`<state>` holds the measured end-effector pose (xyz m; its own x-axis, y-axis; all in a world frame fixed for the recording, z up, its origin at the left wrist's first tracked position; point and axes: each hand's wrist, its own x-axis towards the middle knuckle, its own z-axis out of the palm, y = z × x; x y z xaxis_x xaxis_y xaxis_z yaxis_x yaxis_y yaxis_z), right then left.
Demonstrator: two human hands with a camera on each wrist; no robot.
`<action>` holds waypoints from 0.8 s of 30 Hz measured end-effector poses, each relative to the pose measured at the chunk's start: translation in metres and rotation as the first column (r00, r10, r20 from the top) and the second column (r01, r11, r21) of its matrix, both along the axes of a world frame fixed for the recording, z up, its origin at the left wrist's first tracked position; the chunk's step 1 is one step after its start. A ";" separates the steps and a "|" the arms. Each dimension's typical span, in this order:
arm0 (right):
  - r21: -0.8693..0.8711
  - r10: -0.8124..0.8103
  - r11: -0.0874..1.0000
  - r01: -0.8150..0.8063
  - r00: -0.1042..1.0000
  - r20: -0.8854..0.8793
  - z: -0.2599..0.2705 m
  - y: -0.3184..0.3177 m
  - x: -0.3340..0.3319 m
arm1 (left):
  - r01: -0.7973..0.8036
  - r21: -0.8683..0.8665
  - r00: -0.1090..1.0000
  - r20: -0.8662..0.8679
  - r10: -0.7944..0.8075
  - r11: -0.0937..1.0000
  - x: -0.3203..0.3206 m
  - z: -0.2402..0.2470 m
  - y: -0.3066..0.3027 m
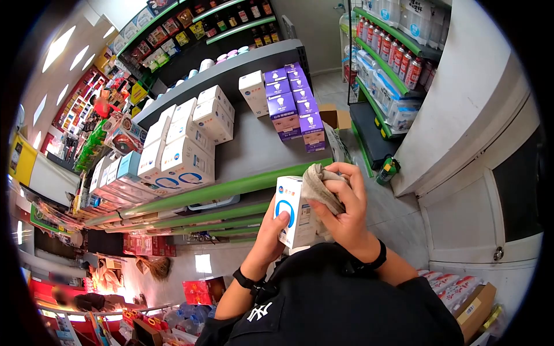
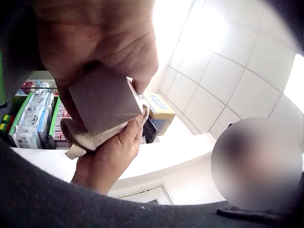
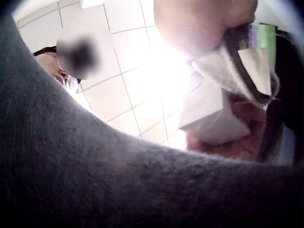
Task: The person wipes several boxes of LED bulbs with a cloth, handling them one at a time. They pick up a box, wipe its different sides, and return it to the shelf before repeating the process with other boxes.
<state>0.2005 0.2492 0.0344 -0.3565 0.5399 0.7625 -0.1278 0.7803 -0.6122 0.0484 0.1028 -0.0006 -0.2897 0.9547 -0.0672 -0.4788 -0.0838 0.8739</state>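
Observation:
My left hand [image 1: 266, 235] grips a white light-bulb box [image 1: 288, 216] with a blue ring on its front, the thumb lying across that face. In my right hand [image 1: 351, 210] is a grey-beige cloth [image 1: 318, 185], bunched between curled fingers and held against the top and right side of the box. The left wrist view shows the shaded end of the box [image 2: 107, 99] close up, with the cloth [image 2: 107, 137] beneath it. From the right wrist, the cloth [image 3: 221, 69] hangs over the pale box [image 3: 209, 114].
Ahead is a grey shelf [image 1: 248, 147] with a green front edge [image 1: 231, 193]. White boxes [image 1: 187, 161] stand on its left, purple bulb boxes [image 1: 283, 109] on its right. Red spray cans [image 1: 398, 57] fill a rack at right, near a white door [image 1: 473, 213]. An open carton [image 1: 476, 308] sits low right.

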 end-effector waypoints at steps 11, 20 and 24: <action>0.055 0.322 0.941 -0.333 0.935 0.149 0.004 -0.013 0.005 | -0.114 0.005 0.980 0.167 0.111 0.994 -0.011 0.003 0.010; -0.040 -0.053 0.998 0.051 0.997 -0.063 -0.008 0.003 0.007 | 0.033 -0.031 0.999 0.040 -0.032 0.999 -0.005 0.000 -0.005; -0.130 -0.050 0.991 0.033 0.989 -0.137 -0.011 0.003 0.005 | -0.026 0.223 0.895 0.439 -0.077 0.975 -0.016 0.012 -0.002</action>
